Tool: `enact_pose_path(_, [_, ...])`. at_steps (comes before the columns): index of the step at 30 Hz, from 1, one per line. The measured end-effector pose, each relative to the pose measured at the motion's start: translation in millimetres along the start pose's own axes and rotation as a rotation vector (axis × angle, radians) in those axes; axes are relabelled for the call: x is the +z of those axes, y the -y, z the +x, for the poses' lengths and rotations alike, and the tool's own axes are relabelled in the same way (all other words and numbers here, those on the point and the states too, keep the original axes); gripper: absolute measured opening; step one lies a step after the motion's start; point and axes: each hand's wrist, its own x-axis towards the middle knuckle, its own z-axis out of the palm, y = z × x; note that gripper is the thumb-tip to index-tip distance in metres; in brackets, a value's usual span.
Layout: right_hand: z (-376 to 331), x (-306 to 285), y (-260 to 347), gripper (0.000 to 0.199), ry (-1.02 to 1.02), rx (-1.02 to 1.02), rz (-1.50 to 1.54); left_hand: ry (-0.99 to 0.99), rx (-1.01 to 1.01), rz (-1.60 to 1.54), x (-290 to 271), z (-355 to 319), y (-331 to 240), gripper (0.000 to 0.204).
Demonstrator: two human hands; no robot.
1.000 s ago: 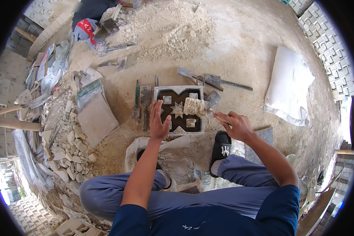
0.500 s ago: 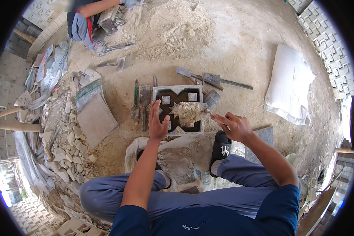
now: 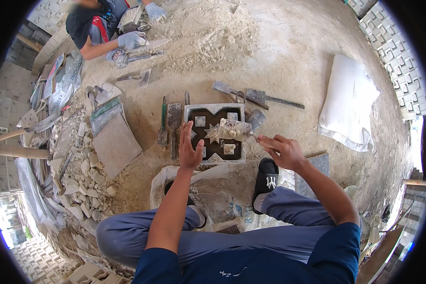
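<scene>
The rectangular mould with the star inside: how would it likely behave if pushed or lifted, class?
The mould is probably stiff, its thick rim holding square corners. It would likely slide rather than tip, lying flat and wide. The star and square blocks inside may add weight.

Surroundings, head view

White sack [image 3: 348, 104] is lying on the dirt floor [image 3: 288, 57], right side. Pale patterned blocks [image 3: 400, 61] are standing stacked beyond it. At left, stone rubble [image 3: 85, 184] is lying in a heap beside a flat slab [image 3: 117, 149]; a bamboo pole [image 3: 16, 150] is jutting in from the rim. Upper left: a co-worker in pale gloves [image 3: 131, 40] is working beside a loose, pale sandy heap [image 3: 217, 40].
</scene>
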Motion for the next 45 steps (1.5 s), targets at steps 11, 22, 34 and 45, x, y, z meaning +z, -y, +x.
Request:
enact_pose_path(11, [8.0,20.4,-26.4,0.046,-0.012,0.077,0.464,-0.064,0.070,-0.026,3.7,2.4,4.6,0.065])
enact_pose_path(22, [130.7,16.8,-69.7,0.044,-0.007,0.465,0.689,0.017,-0.016,0.200,5.6,36.2,1.9,0.068])
enact_pose_path(34, [338.4,68.9,-178.4,0.053,-0.085,0.646,0.532,0.049,-0.059,0.096,10.7,61.9,5.5,0.085])
enact_pose_path(45, [297.1,78.0,-184.9,0.039,-0.356,0.273,0.123,0.044,-0.013,0.081,15.4,63.9,4.2,0.087])
